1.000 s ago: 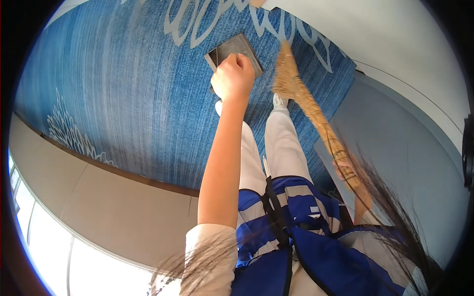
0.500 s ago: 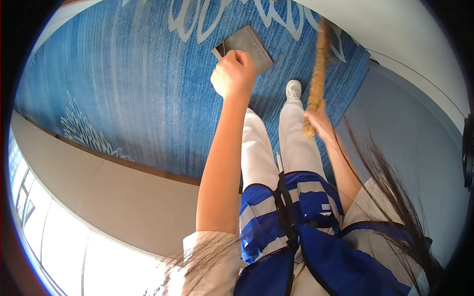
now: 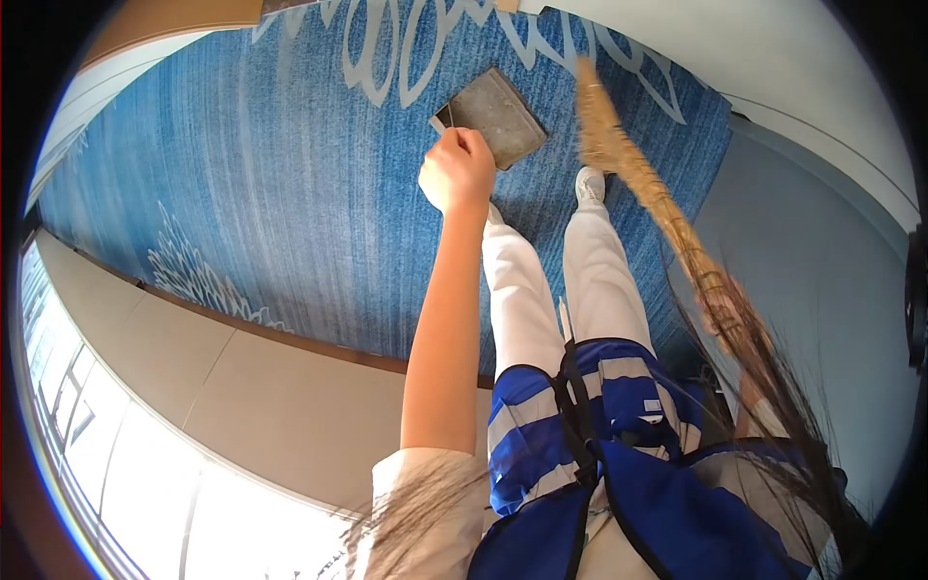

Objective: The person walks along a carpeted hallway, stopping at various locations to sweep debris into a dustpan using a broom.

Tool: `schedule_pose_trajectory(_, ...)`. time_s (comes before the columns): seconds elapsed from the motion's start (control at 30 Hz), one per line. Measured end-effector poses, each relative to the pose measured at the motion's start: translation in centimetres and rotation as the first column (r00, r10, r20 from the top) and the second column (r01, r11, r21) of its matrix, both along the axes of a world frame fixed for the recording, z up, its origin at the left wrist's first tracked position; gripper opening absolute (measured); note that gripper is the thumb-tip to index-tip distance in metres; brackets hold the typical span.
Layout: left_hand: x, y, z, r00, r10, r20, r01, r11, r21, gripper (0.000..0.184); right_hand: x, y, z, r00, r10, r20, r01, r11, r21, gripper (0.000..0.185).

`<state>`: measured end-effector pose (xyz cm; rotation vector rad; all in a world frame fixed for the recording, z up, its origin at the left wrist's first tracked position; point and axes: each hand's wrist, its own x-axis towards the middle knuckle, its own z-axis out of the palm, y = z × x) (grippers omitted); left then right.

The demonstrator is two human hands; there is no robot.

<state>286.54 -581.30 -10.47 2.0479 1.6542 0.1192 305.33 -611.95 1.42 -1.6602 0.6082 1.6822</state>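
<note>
My left hand (image 3: 457, 172) is closed in a fist over the near edge of a grey dustpan (image 3: 493, 116), around what looks like its thin upright handle. The pan is low over the blue patterned carpet, and no debris can be made out in it. On the right, my right hand (image 3: 727, 311) is wrapped round the handle of a straw broom (image 3: 667, 211). The broom slants up and to the left, its bristle head slightly blurred near my right white shoe (image 3: 590, 186). Strands of hair partly cover that hand.
Blue carpet (image 3: 280, 174) with pale leaf patterns stretches ahead and left. A beige panel (image 3: 290, 396) and bright windows (image 3: 126, 474) run along the lower left. A grey-blue surface (image 3: 812, 261) and a white curved edge lie right. An orange-brown surface (image 3: 174, 27) is at the upper left.
The broom swung upright, then back to a slant, with my right hand returning low on the right. My left hand and the dustpan have shifted slightly right in view.
</note>
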Motion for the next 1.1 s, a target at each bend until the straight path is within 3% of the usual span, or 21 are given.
schedule_pose_trajectory(0.03,0.1,0.0,-0.1,1.000,-0.005,0.005,0.005,0.998,0.057,0.028,0.3,-0.8,-0.6,1.000,-0.004,-0.001,0.004,1.000,-0.001,0.065)
schedule_pose_trajectory(0.07,0.1,-0.1,-0.3,1.000,-0.012,0.010,0.010,0.993,0.114,0.029,1.0,-2.0,-1.9,0.992,0.046,0.120,-0.044,0.999,-0.020,0.064)
schedule_pose_trajectory(0.17,0.0,0.1,-0.3,1.000,0.009,0.017,-0.010,0.999,0.036,0.029,1.1,0.6,-5.3,0.921,0.189,0.339,-0.167,0.981,-0.093,0.066)
schedule_pose_trajectory(0.27,0.2,0.3,0.1,0.999,0.034,-0.035,-0.035,0.998,-0.050,0.030,0.2,3.3,-11.9,0.883,0.232,0.408,-0.198,0.972,-0.125,0.066)
schedule_pose_trajectory(0.37,0.2,0.2,-0.1,0.998,0.039,-0.046,-0.039,0.999,-0.016,0.030,-3.0,4.4,-17.8,0.843,0.273,0.463,-0.244,0.962,-0.123,0.063)
schedule_pose_trajectory(0.43,0.1,0.2,-0.1,0.998,0.038,-0.056,-0.038,0.999,-0.006,0.030,-6.5,5.6,-17.3,0.815,0.300,0.495,-0.277,0.953,-0.121,0.060)
schedule_pose_trajectory(0.5,0.1,0.1,-0.7,0.999,0.023,-0.036,-0.022,0.999,0.046,0.031,-10.3,5.0,-16.9,0.769,0.433,0.470,-0.440,0.892,-0.103,0.080)
schedule_pose_trajectory(0.57,0.3,0.0,-0.2,1.000,0.000,0.022,-0.003,0.990,0.144,0.027,-10.7,12.5,-5.9,0.583,0.805,0.109,-0.758,0.588,-0.283,0.079)
schedule_pose_trajectory(0.6,0.3,0.1,-0.2,1.000,0.005,0.028,-0.009,0.989,0.145,0.027,-12.9,9.6,-7.6,0.753,0.603,0.264,-0.608,0.791,-0.072,0.078)
schedule_pose_trajectory(0.63,0.2,0.2,-0.3,1.000,0.010,0.019,-0.012,0.994,0.110,0.027,-14.9,7.1,-9.8,0.875,0.337,0.348,-0.413,0.894,0.175,0.078)
schedule_pose_trajectory(0.67,0.0,0.2,-0.4,1.000,0.014,0.007,-0.015,0.997,0.073,0.028,-13.8,8.4,-7.1,0.962,0.272,-0.026,-0.265,0.952,0.155,0.075)
schedule_pose_trajectory(0.7,-0.1,0.2,-0.3,1.000,0.021,0.006,-0.022,0.997,0.071,0.028,-13.2,7.8,-7.2,0.960,0.279,-0.028,-0.271,0.950,0.154,0.075)
schedule_pose_trajectory(0.77,0.1,0.4,0.0,0.999,0.034,0.041,-0.036,0.999,0.041,0.028,-10.5,4.7,-7.4,0.849,0.488,0.204,-0.522,0.834,0.178,0.069)
schedule_pose_trajectory(0.83,-0.1,0.3,-0.3,1.000,0.026,0.012,-0.027,0.998,0.054,0.028,-5.2,2.1,-5.2,0.949,0.313,0.041,-0.314,0.949,0.027,0.064)
schedule_pose_trajectory(0.9,-0.2,0.4,-0.6,1.000,0.021,-0.009,-0.020,0.997,0.073,0.027,-1.3,-0.8,-2.6,0.993,0.009,-0.122,0.002,0.996,0.088,0.061)
schedule_pose_trajectory(1.03,-0.2,0.4,-0.4,1.000,0.017,0.023,-0.019,0.995,0.100,0.027,1.3,-2.4,-0.4,0.992,-0.120,-0.042,0.122,0.991,0.048,0.059)
schedule_pose_trajectory(1.1,0.0,0.4,-0.2,1.000,0.016,0.013,-0.017,0.995,0.094,0.027,1.2,-1.3,-1.9,0.983,-0.041,0.181,0.047,0.998,-0.029,0.056)
